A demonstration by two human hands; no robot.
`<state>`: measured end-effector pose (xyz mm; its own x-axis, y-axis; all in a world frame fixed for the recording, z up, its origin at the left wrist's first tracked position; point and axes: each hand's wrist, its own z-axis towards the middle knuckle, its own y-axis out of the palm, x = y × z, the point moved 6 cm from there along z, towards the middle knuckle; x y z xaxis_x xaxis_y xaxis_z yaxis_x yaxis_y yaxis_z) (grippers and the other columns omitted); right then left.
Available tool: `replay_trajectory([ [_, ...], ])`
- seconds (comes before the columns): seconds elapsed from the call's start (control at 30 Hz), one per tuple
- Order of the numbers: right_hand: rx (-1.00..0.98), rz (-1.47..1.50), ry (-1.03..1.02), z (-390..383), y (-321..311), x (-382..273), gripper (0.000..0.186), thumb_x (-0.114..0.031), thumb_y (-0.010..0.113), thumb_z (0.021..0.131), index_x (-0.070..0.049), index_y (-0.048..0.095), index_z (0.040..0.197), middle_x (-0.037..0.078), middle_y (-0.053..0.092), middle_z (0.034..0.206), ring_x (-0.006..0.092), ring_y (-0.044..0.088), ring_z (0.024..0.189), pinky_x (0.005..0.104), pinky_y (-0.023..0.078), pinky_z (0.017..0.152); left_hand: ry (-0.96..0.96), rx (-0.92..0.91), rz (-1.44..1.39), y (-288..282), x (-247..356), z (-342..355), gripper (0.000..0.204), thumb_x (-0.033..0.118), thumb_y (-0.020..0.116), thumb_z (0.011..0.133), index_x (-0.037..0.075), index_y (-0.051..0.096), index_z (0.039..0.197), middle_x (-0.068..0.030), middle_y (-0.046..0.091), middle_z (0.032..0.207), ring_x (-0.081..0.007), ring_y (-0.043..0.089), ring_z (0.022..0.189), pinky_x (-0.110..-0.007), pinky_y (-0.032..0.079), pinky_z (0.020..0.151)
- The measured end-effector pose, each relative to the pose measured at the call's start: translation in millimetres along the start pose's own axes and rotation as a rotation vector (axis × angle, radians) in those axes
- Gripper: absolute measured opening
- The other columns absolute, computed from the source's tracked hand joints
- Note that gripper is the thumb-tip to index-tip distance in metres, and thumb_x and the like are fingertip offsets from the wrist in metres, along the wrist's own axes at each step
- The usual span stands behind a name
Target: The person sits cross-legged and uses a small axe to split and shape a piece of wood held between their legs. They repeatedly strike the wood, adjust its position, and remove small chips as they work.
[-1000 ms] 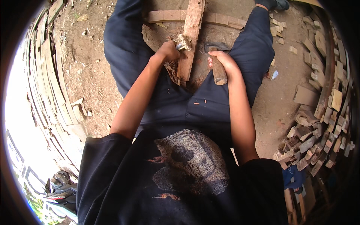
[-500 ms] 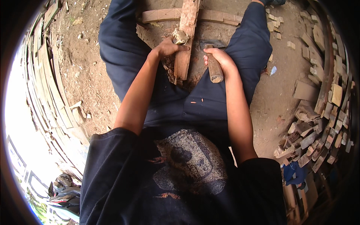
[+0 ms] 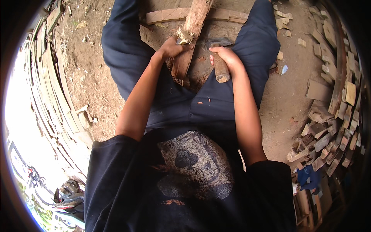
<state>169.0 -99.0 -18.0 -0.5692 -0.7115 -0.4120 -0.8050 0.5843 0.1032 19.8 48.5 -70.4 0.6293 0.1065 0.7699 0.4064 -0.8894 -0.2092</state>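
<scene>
My left hand [image 3: 172, 48] is wrapped tight around a long piece of wood [image 3: 191, 36] that leans between my knees. My right hand [image 3: 227, 58] grips a wooden handle [image 3: 221, 69]; the dark metal head [image 3: 218, 41] just above it may be a hatchet, but I can't see it well. Past my right hand lies a pile of small wood blocks [image 3: 328, 127]. Past my left, flat boards [image 3: 54, 100] are stacked on the dirt.

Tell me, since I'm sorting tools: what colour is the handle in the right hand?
Light brown wood; the handle shows in the head view, gripped by the right hand.
</scene>
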Motion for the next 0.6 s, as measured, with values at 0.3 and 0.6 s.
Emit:
replay_trajectory([
  [0.3, 0.002, 0.006, -0.001, 11, -3, 5, 0.014, -0.012, 0.06, 0.088, -0.002, 0.052, 0.093, 0.009, 0.058, 0.067, 0.0178, 0.056, 0.053, 0.0319, 0.05, 0.049, -0.005, -0.076, -0.21, 3, 4, -8, 0.08, 0.036, 0.082, 0.074, -0.009, 0.046, 0.13, -0.0197, 0.06, 0.12, -0.0243, 0.059, 0.11, -0.035, 0.044, 0.098],
  [0.6, 0.006, 0.003, -0.033, 10, -4, 5, 0.023, -0.01, 0.06, 0.086, 0.005, 0.052, 0.101, 0.014, 0.06, 0.069, 0.0217, 0.06, 0.054, 0.035, 0.053, 0.051, -0.042, -0.096, -0.298, 16, 8, -13, 0.053, 0.031, 0.078, 0.08, -0.002, 0.058, 0.115, -0.0042, 0.063, 0.083, -0.0119, 0.052, 0.061, -0.027, 0.04, 0.051],
])
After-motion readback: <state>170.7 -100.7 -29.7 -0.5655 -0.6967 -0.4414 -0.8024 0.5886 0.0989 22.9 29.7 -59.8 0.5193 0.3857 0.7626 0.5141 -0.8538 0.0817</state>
